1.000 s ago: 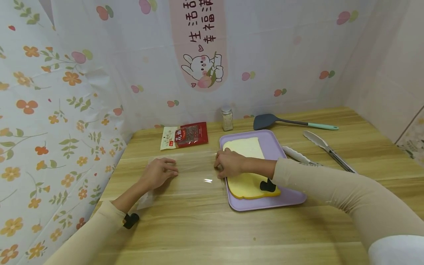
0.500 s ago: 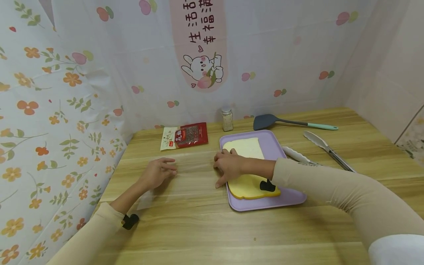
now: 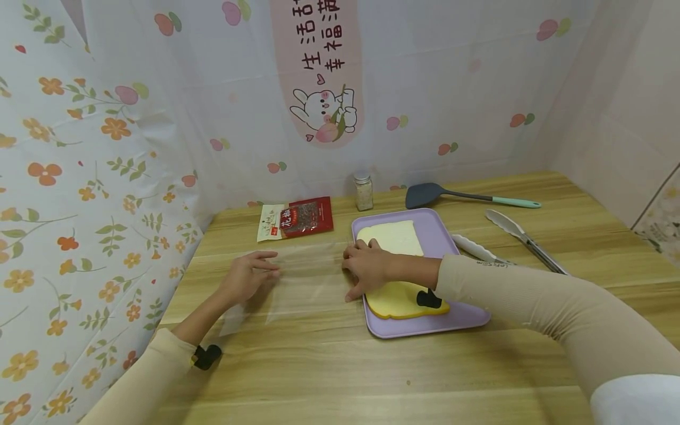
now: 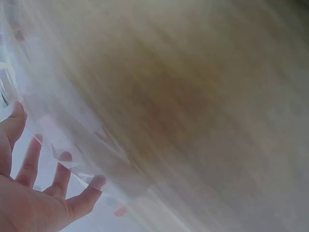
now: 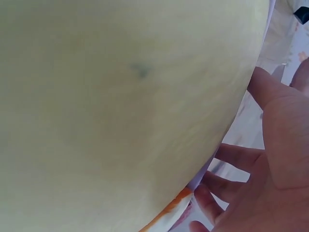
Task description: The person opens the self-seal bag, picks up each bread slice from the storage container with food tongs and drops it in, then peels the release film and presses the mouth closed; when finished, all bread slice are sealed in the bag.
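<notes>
A clear plastic sheet (image 3: 310, 277) lies on the wooden table between my hands. My left hand (image 3: 247, 278) rests at the sheet's left part, fingers loosely extended; in the left wrist view its fingertips (image 4: 98, 182) lie along the clear plastic. My right hand (image 3: 368, 267) is at the sheet's right edge beside the lilac tray (image 3: 432, 227), fingers spread and thumb apart. Beneath that hand and wrist, a pale bread slice (image 3: 397, 235) and a yellow one with a brown crust (image 3: 395, 302) lie on the tray. The yellow slice fills most of the right wrist view.
Behind the sheet lies a red and cream spice packet (image 3: 297, 218). A small glass seasoning jar (image 3: 363, 192) stands near the wall. A dark spatula (image 3: 451, 193) with a mint handle lies behind the tray, and metal tongs (image 3: 523, 239) lie to its right.
My right hand's fingers have spread from a closer bunch, with the thumb moving toward me. My left hand has drifted slightly left. The sheet's glare is gone and faint creases show in it.
</notes>
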Demonstrator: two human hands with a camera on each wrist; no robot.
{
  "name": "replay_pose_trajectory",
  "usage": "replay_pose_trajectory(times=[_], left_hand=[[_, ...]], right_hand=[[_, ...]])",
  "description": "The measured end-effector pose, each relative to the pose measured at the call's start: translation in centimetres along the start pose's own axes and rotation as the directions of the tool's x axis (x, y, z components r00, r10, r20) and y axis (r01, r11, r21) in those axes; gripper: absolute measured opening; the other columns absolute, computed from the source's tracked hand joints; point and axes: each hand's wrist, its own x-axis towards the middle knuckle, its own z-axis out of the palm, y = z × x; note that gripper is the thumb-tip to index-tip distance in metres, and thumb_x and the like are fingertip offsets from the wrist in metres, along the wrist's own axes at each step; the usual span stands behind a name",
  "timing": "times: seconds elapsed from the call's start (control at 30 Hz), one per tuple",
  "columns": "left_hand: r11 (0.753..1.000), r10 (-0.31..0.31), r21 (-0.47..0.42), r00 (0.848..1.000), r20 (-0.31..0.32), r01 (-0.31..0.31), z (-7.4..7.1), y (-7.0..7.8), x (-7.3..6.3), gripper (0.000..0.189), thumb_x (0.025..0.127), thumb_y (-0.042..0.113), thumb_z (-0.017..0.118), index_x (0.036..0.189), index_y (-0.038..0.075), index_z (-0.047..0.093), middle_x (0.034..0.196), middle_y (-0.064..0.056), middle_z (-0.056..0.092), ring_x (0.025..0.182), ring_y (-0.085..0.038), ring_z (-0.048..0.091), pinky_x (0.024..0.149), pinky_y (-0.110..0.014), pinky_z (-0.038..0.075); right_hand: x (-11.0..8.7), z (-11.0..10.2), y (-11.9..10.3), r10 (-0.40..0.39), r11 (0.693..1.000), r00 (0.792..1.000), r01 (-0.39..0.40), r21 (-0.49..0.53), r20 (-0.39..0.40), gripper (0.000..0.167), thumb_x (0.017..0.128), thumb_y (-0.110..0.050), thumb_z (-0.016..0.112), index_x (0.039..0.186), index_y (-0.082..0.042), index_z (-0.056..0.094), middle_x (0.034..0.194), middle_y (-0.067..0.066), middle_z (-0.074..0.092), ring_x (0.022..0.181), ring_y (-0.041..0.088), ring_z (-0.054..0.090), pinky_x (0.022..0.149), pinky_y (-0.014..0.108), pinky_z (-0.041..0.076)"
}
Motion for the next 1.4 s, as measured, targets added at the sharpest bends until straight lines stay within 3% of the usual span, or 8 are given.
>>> replay_pose_trajectory(times=[0.17,0.43,0.6,0.7,0.8,0.9,1.1,1.4], left_hand=[[1.000,-0.001,-0.012,1.000,-0.015,0.000,-0.2,-0.1,0.1,0.011,0.084,-0.001,0.076,0.095,-0.001,0.079,0.125,-0.018,0.066,0.100,-0.033,0.068,0.064,-0.021,0.050],[0.999,-0.019,-0.047,1.000,-0.007,0.019,-0.5,-0.1,0.4,0.014,0.085,0.001,0.076,0.098,-0.001,0.078,0.126,-0.018,0.066,0.119,-0.037,0.060,0.074,-0.026,0.055],[0.995,-0.034,-0.095,0.999,-0.011,0.032,-0.7,-0.1,0.5,0.014,0.084,0.000,0.076,0.098,-0.002,0.078,0.127,-0.019,0.065,0.109,-0.037,0.064,0.074,-0.023,0.054],[0.994,-0.039,-0.100,0.999,-0.014,0.037,-0.8,0.0,0.5,0.014,0.084,0.001,0.077,0.097,-0.002,0.078,0.128,-0.018,0.065,0.109,-0.036,0.064,0.076,-0.028,0.055],[0.993,-0.048,-0.106,0.999,0.003,0.048,-0.8,0.2,0.6,0.015,0.084,0.002,0.076,0.098,-0.002,0.078,0.129,-0.018,0.064,0.120,-0.038,0.059,0.083,-0.038,0.056],[0.992,-0.055,-0.109,0.998,0.025,0.058,-0.8,0.3,0.6,0.015,0.085,0.003,0.076,0.098,-0.002,0.078,0.129,-0.017,0.064,0.126,-0.039,0.054,0.086,-0.046,0.054],[0.995,-0.038,-0.090,0.999,0.030,0.040,-0.7,0.1,0.3,0.014,0.084,0.004,0.077,0.098,0.000,0.078,0.126,-0.017,0.066,0.124,-0.039,0.055,0.085,-0.047,0.054],[0.990,-0.025,-0.135,1.000,0.018,0.027,-0.7,-0.1,0.1,0.014,0.085,0.003,0.076,0.098,-0.001,0.078,0.127,-0.017,0.066,0.125,-0.040,0.054,0.084,-0.047,0.055]], right_hand=[[-0.1,0.0,-0.2,0.004,1.000,1.000,-0.003,-0.025,0.017,0.070,0.083,-0.066,0.067,0.127,-0.012,0.064,0.139,0.008,0.049,0.122,0.030,0.039,0.088,0.046,0.031],[-0.2,0.2,-0.5,0.017,0.998,0.999,-0.015,-0.058,0.031,0.080,0.081,-0.068,0.064,0.132,-0.007,0.059,0.143,0.012,0.045,0.131,0.033,0.032,0.089,0.046,0.031],[-0.2,0.2,-0.5,0.022,0.997,0.999,-0.019,-0.075,0.030,0.083,0.080,-0.070,0.063,0.134,-0.007,0.057,0.146,0.012,0.043,0.132,0.032,0.032,0.090,0.047,0.031],[-0.2,0.1,-0.3,0.025,0.997,0.999,-0.021,-0.076,0.045,0.085,0.080,-0.072,0.062,0.136,-0.007,0.056,0.147,0.012,0.042,0.133,0.032,0.032,0.092,0.047,0.032],[-0.1,-0.2,-0.1,0.029,0.998,0.998,-0.026,-0.048,0.060,0.082,0.080,-0.072,0.064,0.133,-0.010,0.058,0.145,0.011,0.044,0.130,0.032,0.035,0.093,0.047,0.032],[0.1,-0.6,0.2,0.014,1.000,1.000,-0.014,-0.019,0.023,0.074,0.080,-0.068,0.068,0.129,-0.013,0.061,0.142,0.009,0.048,0.125,0.030,0.039,0.093,0.047,0.035],[0.7,-0.7,0.6,-0.088,0.996,0.994,0.090,0.022,-0.059,0.077,0.081,-0.056,0.076,0.140,-0.010,0.056,0.147,0.014,0.046,0.131,0.035,0.040,0.098,0.052,0.041],[1.3,0.2,0.9,-0.127,0.989,0.992,0.126,0.072,0.008,0.073,0.081,-0.051,0.078,0.141,-0.016,0.055,0.153,0.016,0.039,0.137,0.035,0.037,0.101,0.053,0.039]])
